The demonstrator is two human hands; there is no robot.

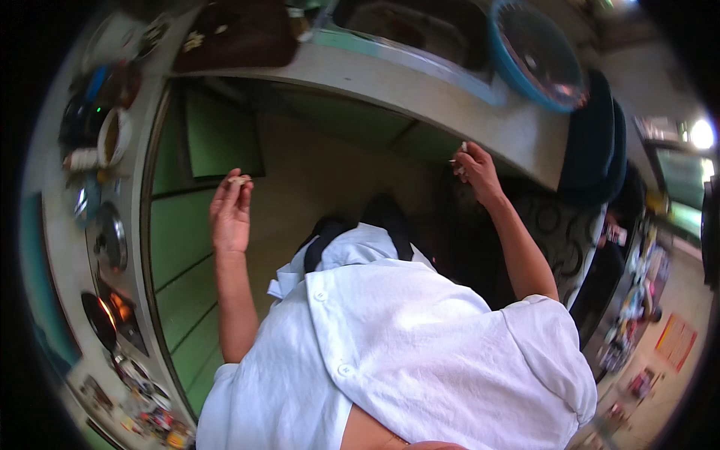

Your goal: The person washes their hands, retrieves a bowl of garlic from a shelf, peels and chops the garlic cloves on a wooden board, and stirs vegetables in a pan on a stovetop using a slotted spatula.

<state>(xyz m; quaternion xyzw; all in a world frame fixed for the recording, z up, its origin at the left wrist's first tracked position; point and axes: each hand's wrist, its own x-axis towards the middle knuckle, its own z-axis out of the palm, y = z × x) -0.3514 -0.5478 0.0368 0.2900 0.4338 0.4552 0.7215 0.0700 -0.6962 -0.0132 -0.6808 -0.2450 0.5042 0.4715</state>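
Note:
My left hand [230,216] is raised at the left, in front of the green cabinet doors, and pinches a small pale piece [241,180] in its fingertips. It looks like garlic, but I cannot be sure. Near the counter's front edge, my right hand [477,171] is curled around small whitish bits [463,147], which are partly hidden by the fingers. On the counter beyond both hands lies a dark brown cutting board [247,39]. Several pale pieces [194,41] rest on it, apart from my hands.
A sink [416,34] is set in the counter [360,79], with a blue plastic basin [500,73] at its right. At the left, a black pan [98,322] sits by a burner with orange flame glow [120,306]. A cabinet door [222,135] stands ajar.

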